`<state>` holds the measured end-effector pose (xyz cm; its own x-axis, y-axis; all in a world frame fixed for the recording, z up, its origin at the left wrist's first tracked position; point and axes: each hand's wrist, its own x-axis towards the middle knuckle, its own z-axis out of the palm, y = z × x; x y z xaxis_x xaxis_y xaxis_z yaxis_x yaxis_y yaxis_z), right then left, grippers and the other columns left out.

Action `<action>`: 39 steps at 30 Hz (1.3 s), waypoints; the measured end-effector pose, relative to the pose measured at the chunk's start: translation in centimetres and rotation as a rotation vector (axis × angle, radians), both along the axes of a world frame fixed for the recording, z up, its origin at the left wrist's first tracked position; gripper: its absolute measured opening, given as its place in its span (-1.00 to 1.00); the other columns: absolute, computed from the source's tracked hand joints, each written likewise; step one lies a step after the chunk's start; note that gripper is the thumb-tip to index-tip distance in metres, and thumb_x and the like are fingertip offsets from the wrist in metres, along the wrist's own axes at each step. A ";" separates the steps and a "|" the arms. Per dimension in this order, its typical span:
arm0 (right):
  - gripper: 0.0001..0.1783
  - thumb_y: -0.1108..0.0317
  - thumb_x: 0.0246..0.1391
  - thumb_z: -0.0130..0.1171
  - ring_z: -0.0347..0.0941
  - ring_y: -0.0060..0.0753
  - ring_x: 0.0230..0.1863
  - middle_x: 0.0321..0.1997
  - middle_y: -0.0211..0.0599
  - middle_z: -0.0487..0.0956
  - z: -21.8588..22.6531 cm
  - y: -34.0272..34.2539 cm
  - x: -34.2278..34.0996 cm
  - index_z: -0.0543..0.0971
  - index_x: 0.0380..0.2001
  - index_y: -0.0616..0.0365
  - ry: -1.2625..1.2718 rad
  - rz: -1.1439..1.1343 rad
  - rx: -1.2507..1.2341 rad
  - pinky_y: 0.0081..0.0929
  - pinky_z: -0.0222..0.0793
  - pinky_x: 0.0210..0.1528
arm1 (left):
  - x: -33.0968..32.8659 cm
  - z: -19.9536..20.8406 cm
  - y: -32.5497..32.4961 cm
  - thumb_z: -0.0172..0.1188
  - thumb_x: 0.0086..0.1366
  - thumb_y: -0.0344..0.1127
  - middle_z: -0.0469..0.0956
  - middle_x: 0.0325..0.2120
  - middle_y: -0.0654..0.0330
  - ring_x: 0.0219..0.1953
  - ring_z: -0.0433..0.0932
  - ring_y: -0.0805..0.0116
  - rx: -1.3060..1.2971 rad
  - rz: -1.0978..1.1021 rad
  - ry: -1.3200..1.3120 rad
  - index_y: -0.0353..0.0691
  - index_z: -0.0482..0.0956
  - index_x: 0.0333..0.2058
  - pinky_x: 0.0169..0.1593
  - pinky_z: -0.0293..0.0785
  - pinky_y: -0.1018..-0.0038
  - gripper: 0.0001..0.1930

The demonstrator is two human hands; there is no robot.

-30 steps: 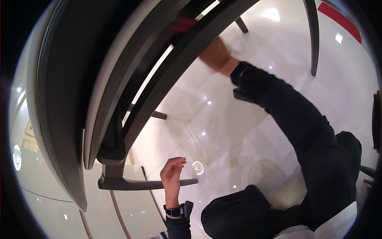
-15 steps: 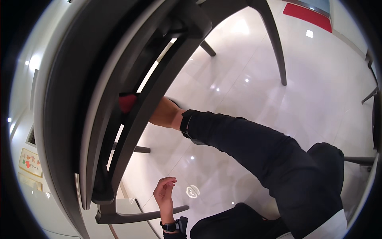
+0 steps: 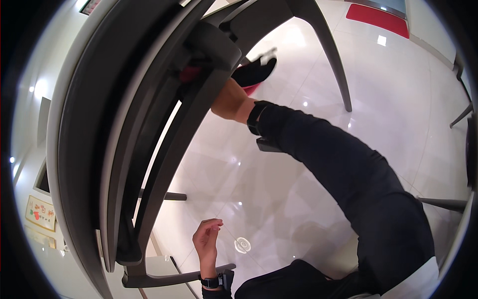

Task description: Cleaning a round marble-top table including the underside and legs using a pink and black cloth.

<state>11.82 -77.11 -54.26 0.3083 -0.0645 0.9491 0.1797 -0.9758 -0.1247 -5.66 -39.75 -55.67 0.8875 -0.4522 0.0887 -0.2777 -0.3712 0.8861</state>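
My right hand (image 3: 230, 99) was at the dark rail (image 3: 181, 134), its fingers hidden behind it, so I could not tell whether that grip was clamped or apart. The black-and-red thing (image 3: 254, 74) was just beyond the knuckles, under the frame (image 3: 224, 47); its pale tip was too blurred to make out. A red patch (image 3: 190, 74) showed on the rail's other side; whether it belonged to the same thing, I could not tell.

If that grip was loose, the thing could have dropped to the glossy floor (image 3: 279, 184). With my fingers out of sight, I could have pinched them between the bars or snagged the thing on an edge. The band (image 3: 255, 115) on my wrist, and the dark box (image 3: 269, 145) beside it, could have caught if I reached deeper.

My left hand (image 3: 205, 238) held nothing I could see: fingers curled loosely, over the floor near the foot (image 3: 189, 278). It braced nothing, so a hard push on the right could have shifted the frame. The far leg (image 3: 336, 65) was well apart from both hands.
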 end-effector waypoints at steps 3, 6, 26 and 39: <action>-0.79 0.46 0.10 0.14 0.57 0.05 -0.05 -0.14 -0.07 0.64 0.0 2.7 -0.3 0.62 -0.18 0.14 -0.093 0.227 0.216 -0.10 0.50 0.01 | 0.2 0.3 -0.6 0.13 0.42 -0.53 0.65 -0.19 0.11 -0.14 0.61 0.35 0.001 -0.016 -0.040 -0.32 0.66 -0.16 -0.08 0.50 0.45 -0.86; -0.79 0.46 0.07 0.15 0.56 0.09 -0.08 -0.16 -0.05 0.63 -0.4 5.7 -0.8 0.62 -0.20 0.20 -0.055 0.309 0.186 -0.04 0.49 -0.01 | 0.2 0.2 -0.8 0.13 0.43 -0.52 0.65 -0.18 0.11 -0.13 0.61 0.34 0.030 -0.031 -0.047 -0.32 0.66 -0.15 -0.08 0.50 0.44 -0.86; -0.69 0.34 0.32 0.12 0.60 -0.13 -0.07 -0.05 -0.17 0.62 -4.4 32.1 3.5 0.59 0.10 0.05 -0.183 0.834 0.466 -0.33 0.55 -0.05 | -1.6 0.6 2.1 0.14 0.35 -0.64 0.62 -0.26 0.15 -0.19 0.57 0.39 0.062 0.074 -0.072 -0.35 0.64 -0.18 -0.07 0.46 0.51 -0.85; -0.80 0.45 0.12 0.17 0.57 -0.20 0.08 0.02 -0.30 0.64 -1.6 -1.1 -2.8 0.68 -0.20 0.09 0.269 0.051 -0.154 -0.24 0.50 0.08 | -1.1 -0.3 1.0 0.15 0.36 -0.60 0.61 -0.27 0.16 -0.22 0.57 0.39 0.074 0.018 -0.082 -0.35 0.65 -0.20 -0.10 0.46 0.52 -0.88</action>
